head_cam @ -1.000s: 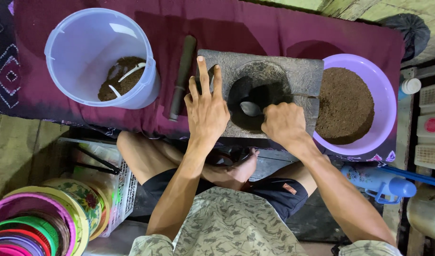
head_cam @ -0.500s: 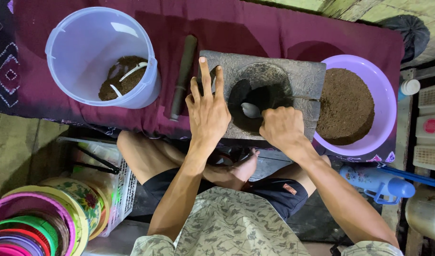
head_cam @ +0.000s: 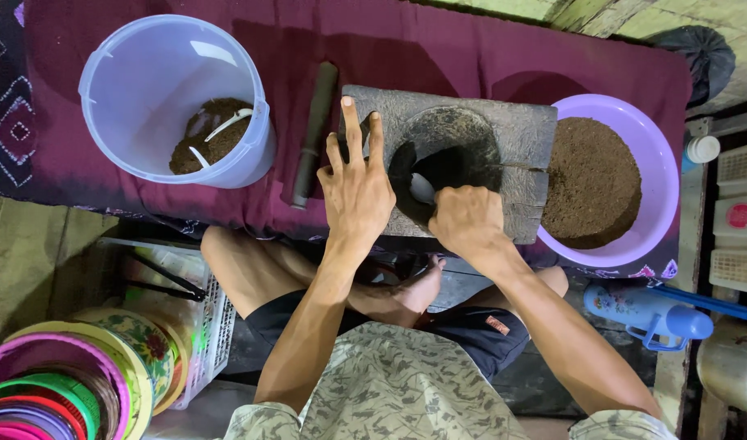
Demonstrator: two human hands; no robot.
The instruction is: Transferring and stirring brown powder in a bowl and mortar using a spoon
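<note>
Low desk draped in a dark maroon cloth with a patterned edge at the far left. On it sits a grey rectangular stone block with a round hollow, dark powder inside the hollow. Left hand lies flat and released on the block's left edge, fingers spread, steadying it. Right hand is clenched around a metal spoon, whose bowl dips into the hollow; handle hidden in the fist. Just left of the block lies a dark cylindrical pestle-like stick, untouched. Further left, a translucent pale-blue plastic bucket holds some brown powder and what looks like a white scoop, hard to tell. Right of the block and touching it, a purple plastic basin filled with brown powder. Person sits cross-legged on the floor. Stacked colourful bowls lower left, a white wire basket beside them, a blue plastic bottle lower right, pale crates along the right edge.
</note>
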